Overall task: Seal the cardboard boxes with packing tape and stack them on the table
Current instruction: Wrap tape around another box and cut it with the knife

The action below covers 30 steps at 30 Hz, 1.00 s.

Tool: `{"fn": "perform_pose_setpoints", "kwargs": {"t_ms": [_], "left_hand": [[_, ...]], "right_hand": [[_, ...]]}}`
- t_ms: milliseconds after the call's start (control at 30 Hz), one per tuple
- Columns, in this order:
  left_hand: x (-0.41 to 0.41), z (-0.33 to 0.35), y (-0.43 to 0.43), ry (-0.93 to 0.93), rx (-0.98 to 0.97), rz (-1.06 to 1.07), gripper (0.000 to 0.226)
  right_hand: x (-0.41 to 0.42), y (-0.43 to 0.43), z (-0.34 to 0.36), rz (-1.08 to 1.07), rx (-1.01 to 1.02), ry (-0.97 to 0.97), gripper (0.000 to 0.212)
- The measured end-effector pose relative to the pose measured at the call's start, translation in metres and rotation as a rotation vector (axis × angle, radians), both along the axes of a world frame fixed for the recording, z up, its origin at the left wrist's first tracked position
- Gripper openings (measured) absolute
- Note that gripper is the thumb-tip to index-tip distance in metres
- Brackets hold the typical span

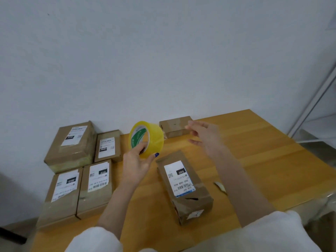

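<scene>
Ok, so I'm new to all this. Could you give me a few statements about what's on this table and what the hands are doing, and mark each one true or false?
1. The left hand holds the yellow tape roll. True.
2. The tape roll lies flat on the table. False: it is held up above the table.
3. The long box in the middle has a label marked 060. True.
4. The small box at the back has a white label on top. False: its top shows only bare cardboard and tape.
5. The right hand rests on the long box. False: it is raised in the air beyond that box.
</scene>
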<state>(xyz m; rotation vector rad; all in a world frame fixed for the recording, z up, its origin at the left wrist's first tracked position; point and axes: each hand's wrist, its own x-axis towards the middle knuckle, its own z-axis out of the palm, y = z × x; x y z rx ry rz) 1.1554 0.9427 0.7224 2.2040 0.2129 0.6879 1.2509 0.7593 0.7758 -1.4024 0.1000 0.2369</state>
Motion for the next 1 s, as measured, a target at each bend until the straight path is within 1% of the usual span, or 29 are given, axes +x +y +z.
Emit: {"fn": "perform_pose_setpoints", "kwargs": {"t_ms": [33, 100, 167, 200, 300, 400, 433, 467, 533, 567, 633, 700, 800, 900, 1000], "left_hand": [[-0.001, 0.001, -0.003, -0.007, -0.003, -0.024, 0.022], [-0.002, 0.001, -0.012, -0.026, 0.03, -0.081, 0.02], [-0.002, -0.001, -0.02, -0.047, 0.112, -0.123, 0.023], [-0.002, -0.003, -0.023, -0.051, 0.142, -0.13, 0.023], [-0.006, -0.008, -0.029, -0.051, 0.172, -0.12, 0.024], [-0.009, -0.013, -0.034, -0.042, 0.211, -0.094, 0.026], [-0.01, -0.014, -0.035, -0.041, 0.222, -0.083, 0.027], [-0.011, -0.015, -0.037, -0.04, 0.227, -0.071, 0.027], [-0.012, -0.016, -0.039, -0.036, 0.241, -0.06, 0.027], [-0.012, -0.017, -0.04, -0.031, 0.25, -0.063, 0.027], [-0.012, -0.018, -0.044, -0.032, 0.262, -0.079, 0.025], [-0.011, -0.019, -0.048, -0.042, 0.245, -0.088, 0.022], [-0.011, -0.019, -0.056, 0.0, 0.121, -0.089, 0.02], [-0.01, -0.019, -0.063, 0.037, 0.005, -0.104, 0.013], [-0.009, -0.017, -0.065, 0.098, -0.109, -0.103, 0.015]], "right_hand": [[-0.004, 0.005, 0.0, 0.053, -0.064, -0.022, 0.008], [-0.014, 0.017, -0.003, 0.159, -0.185, -0.051, 0.015], [-0.018, 0.025, -0.012, 0.191, -0.239, -0.088, 0.024], [-0.019, 0.026, -0.016, 0.18, -0.236, -0.105, 0.025], [-0.019, 0.024, -0.025, 0.133, -0.188, -0.078, 0.016], [-0.019, 0.019, -0.032, 0.107, -0.023, 0.052, 0.004], [-0.02, 0.018, -0.033, 0.097, 0.031, 0.088, 0.004], [-0.021, 0.016, -0.033, 0.089, 0.063, 0.112, 0.009], [-0.022, 0.014, -0.036, 0.071, 0.059, 0.127, 0.016], [-0.023, 0.014, -0.038, 0.057, 0.027, 0.119, 0.014], [-0.025, 0.017, -0.041, 0.003, -0.104, 0.051, 0.005], [-0.028, 0.02, -0.044, -0.065, -0.289, -0.079, 0.01], [-0.036, 0.022, -0.043, -0.135, -0.541, -0.255, 0.015], [-0.041, 0.022, -0.046, -0.201, -0.61, -0.374, 0.018], [-0.041, 0.024, -0.049, -0.208, -0.615, -0.431, 0.019]]}}
